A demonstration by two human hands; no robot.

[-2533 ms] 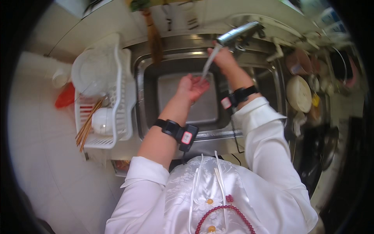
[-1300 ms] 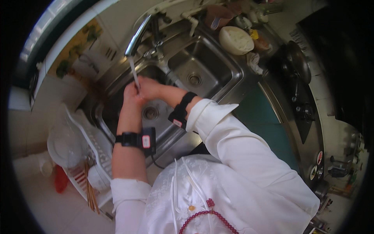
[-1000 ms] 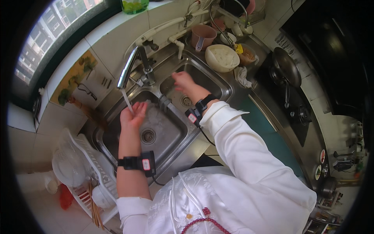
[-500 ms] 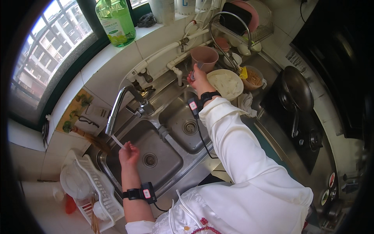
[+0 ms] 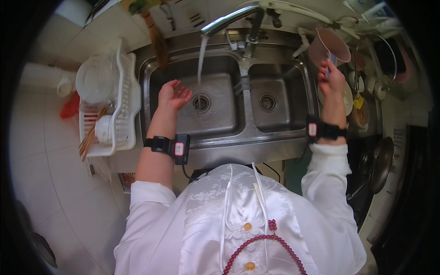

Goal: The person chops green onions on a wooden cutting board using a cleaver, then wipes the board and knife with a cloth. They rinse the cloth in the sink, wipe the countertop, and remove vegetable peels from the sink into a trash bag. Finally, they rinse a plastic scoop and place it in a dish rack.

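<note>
My left hand (image 5: 174,95) is over the left basin (image 5: 224,110), palm up, with its fingers apart and a little curled, holding nothing. Just right of it, a stream of water (image 5: 201,59) falls from the chrome tap (image 5: 231,20) toward the drain. Over at the right, the fingers of my right hand (image 5: 332,81) are closed around a slim grey-blue thing (image 5: 332,58) at the rim of a pink plastic container (image 5: 321,46). My fingers hide most of that thing, so its kind does not show. A pale bowl (image 5: 348,101) is partly behind my right wrist.
The right basin (image 5: 279,112) lies between my arms. Left of the sink stands a white dish rack (image 5: 123,91) with a clear bowl (image 5: 95,80) and chopsticks (image 5: 89,140). A pan (image 5: 382,165) sits on the stove at the right. Straps with small black devices circle both wrists.
My view has turned to face the sink squarely. Water now falls in a longer stream from the tap. My left hand's fingers have opened; the right stays by the pink container.
</note>
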